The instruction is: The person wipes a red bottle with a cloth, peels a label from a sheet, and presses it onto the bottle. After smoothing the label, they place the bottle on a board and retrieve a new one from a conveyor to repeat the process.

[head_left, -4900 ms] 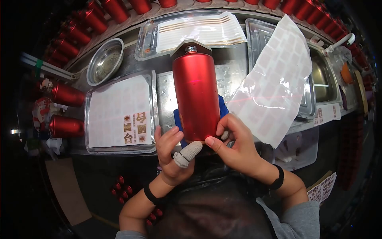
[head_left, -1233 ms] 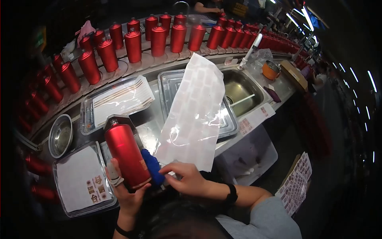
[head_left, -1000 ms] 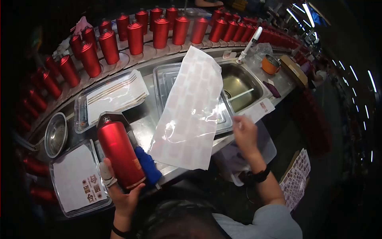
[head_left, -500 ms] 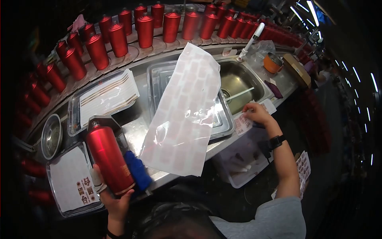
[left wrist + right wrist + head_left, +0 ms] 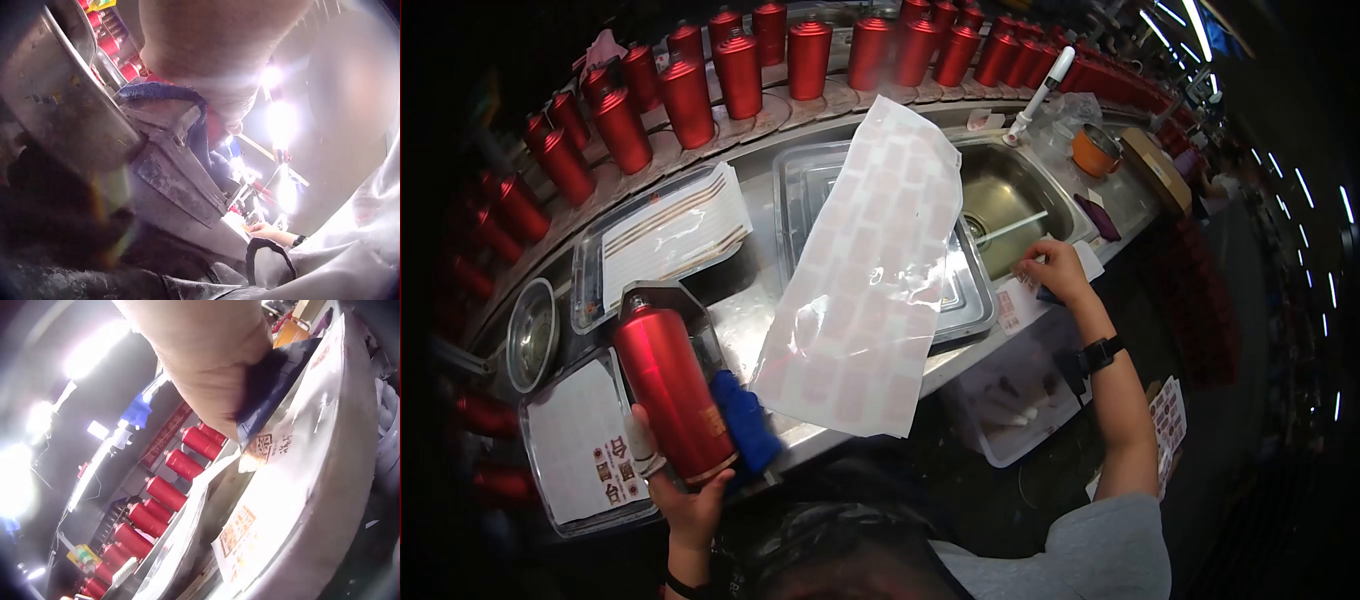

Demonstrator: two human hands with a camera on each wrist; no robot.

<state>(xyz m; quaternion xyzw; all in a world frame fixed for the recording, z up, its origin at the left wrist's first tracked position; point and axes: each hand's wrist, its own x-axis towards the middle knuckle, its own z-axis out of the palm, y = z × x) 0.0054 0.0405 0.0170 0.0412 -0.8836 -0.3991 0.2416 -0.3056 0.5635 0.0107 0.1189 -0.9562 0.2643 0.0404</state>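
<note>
A red bottle [image 5: 665, 390] lies tilted in a grey holder [image 5: 698, 318], with small gold lettering near its base. My left hand [image 5: 687, 505] holds it at the base, thumb along the bottom edge and a finger in a white cover [image 5: 640, 447] along its side. A blue cloth [image 5: 745, 420] lies beside the bottle. At the sink's front edge, my right hand [image 5: 1058, 272] pinches at a white decal sheet [image 5: 1018, 308] with brown printed characters. In the right wrist view, a dark blue flat piece [image 5: 275, 387] lies under this hand, whose fingertips are hidden.
A large clear-coated sheet [image 5: 865, 270] covers a lidded tray [image 5: 800, 195]. Two more trays hold a striped sheet [image 5: 675, 235] and a decal sheet [image 5: 580, 435]. A steel bowl [image 5: 532, 335], sink [image 5: 1000, 195] and rows of red bottles [image 5: 740, 75] surround the work surface.
The view has turned right. My right hand has left the bottle and moved right to the decal sheet by the sink. The left hand stays at the bottle's base.
</note>
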